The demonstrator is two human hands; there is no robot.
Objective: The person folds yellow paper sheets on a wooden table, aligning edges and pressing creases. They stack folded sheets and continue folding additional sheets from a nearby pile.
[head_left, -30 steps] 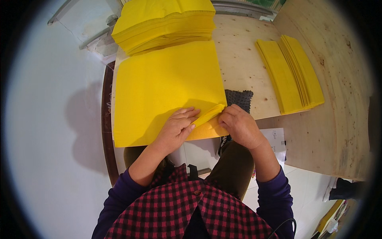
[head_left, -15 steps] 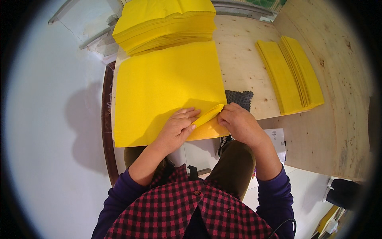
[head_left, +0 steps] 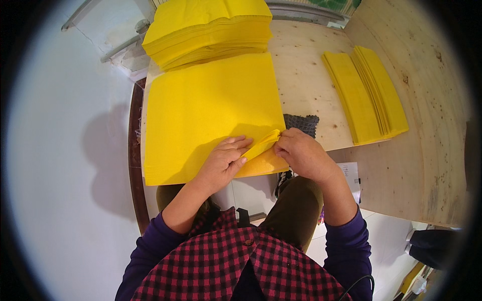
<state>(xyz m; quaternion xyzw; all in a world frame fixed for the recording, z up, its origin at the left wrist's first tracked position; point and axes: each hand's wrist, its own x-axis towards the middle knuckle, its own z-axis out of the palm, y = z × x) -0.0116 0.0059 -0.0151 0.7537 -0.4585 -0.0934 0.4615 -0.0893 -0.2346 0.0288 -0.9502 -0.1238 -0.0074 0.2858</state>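
Observation:
A stack of large flat yellow cloth-like sheets (head_left: 211, 95) lies on the wooden table in front of me. My left hand (head_left: 223, 158) rests on the stack near its front edge, fingers stretched out, the thumb beside a turned-up corner. That lifted corner (head_left: 262, 144) consists of several layers bent up and inward. At the stack's right edge my right hand (head_left: 301, 153) is closed, with thumb and fingertips pinching the tip of the lifted layers. Its fingertips are partly hidden. Beneath the raised corner a more orange-yellow surface (head_left: 263, 164) shows.
A thick pile of folded yellow sheets (head_left: 211, 32) stands behind the stack. Narrow folded yellow bundles (head_left: 369, 95) lie on the table (head_left: 306, 65) at right, by a wooden panel (head_left: 411, 115). A dark grey textured cloth (head_left: 303, 124) sits beside the stack. A white wall (head_left: 65, 150) is left.
My hands keep nearly the same place; the lifted corner's tip has shifted slightly to the left. A dark shape with pale ends at the lower right has moved a little.

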